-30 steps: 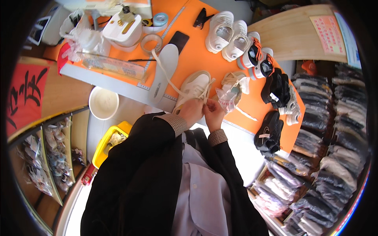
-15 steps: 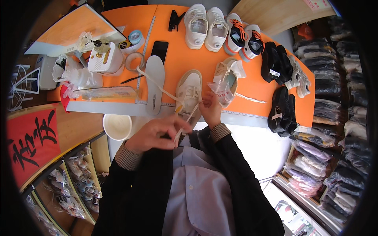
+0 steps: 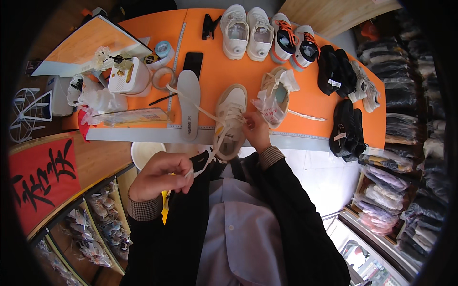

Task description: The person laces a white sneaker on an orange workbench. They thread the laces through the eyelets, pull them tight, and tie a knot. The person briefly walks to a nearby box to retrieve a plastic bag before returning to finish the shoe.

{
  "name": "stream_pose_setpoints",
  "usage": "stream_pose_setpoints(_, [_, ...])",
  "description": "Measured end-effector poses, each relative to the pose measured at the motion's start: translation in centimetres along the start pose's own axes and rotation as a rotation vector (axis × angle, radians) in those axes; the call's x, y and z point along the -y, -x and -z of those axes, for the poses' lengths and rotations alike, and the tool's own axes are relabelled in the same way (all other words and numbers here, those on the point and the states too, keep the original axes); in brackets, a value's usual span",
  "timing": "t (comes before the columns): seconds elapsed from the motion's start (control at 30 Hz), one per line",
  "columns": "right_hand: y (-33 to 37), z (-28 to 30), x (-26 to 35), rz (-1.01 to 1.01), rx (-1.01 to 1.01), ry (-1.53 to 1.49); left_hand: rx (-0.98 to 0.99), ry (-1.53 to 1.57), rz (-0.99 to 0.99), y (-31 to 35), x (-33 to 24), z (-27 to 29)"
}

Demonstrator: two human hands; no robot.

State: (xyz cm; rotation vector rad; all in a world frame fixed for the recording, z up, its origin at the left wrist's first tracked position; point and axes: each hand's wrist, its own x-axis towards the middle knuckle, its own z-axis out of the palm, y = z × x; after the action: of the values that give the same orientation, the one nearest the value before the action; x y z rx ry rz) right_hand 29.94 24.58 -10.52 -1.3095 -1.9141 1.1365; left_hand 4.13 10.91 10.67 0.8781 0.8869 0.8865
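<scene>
A beige and white sneaker (image 3: 232, 106) lies at the orange table's near edge, toe pointing away from me. My left hand (image 3: 160, 176), below and left of it, is closed on a white shoelace (image 3: 206, 164) that runs up to the sneaker. Beneath that hand hangs a yellow strip (image 3: 165, 207); its kind is unclear. My right hand (image 3: 257, 131) touches the sneaker's right side by the eyelets, fingers pinched; what they hold is hidden. Another length of lace loops left over a pale insole (image 3: 189, 105). To the right, a second beige sneaker (image 3: 275, 93) has paper and clear plastic in it.
Several pairs of shoes (image 3: 248, 35) stand along the table's far and right sides. A phone (image 3: 193, 62), a stapler (image 3: 208, 26), tape rolls (image 3: 163, 77) and a white box (image 3: 130, 76) sit at the left. Below the edge is a white bin (image 3: 147, 151). Bagged goods (image 3: 398, 95) fill the right shelves.
My left hand has moved down and left, away from the sneaker, drawing the lace out with it. The yellow strip now shows below it. My right hand stays at the sneaker's side.
</scene>
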Motion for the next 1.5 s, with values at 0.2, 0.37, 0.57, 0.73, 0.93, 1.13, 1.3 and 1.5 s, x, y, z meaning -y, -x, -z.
stream_pose_setpoints(0.2, [-1.1,0.6,1.4,0.181,0.179,0.324,-0.296,-0.704,0.168,-5.6,7.2,-1.3])
stream_pose_setpoints(0.37, [-2.3,0.0,1.5,0.303,0.232,0.588,-0.600,-1.222,-0.298,-11.6,13.2,-1.4])
stream_pose_setpoints(0.57, [-2.5,0.2,3.1,0.701,0.282,0.654,-0.576,-1.323,-0.271,-14.4,17.6,0.9])
stream_pose_setpoints(0.73, [-3.0,0.8,1.8,0.735,0.194,0.766,-0.546,-1.413,-0.205,-14.6,16.6,-0.6])
stream_pose_setpoints(0.93, [-2.1,0.7,1.8,0.722,0.005,0.697,-0.608,-1.487,-0.425,-14.6,18.1,-1.2])
stream_pose_setpoints(1.13, [0.4,-0.6,0.6,0.268,-0.093,0.266,-0.520,-1.485,-0.481,-15.0,18.4,-1.2])
stream_pose_setpoints(1.3, [0.8,-1.2,1.1,0.180,-0.145,0.190,-0.458,-1.628,-0.395,-15.1,18.7,-1.7])
stream_pose_setpoints(1.5, [0.3,-1.2,0.1,0.244,-0.173,0.280,-0.507,-1.523,-0.365,-14.2,18.6,-1.6])
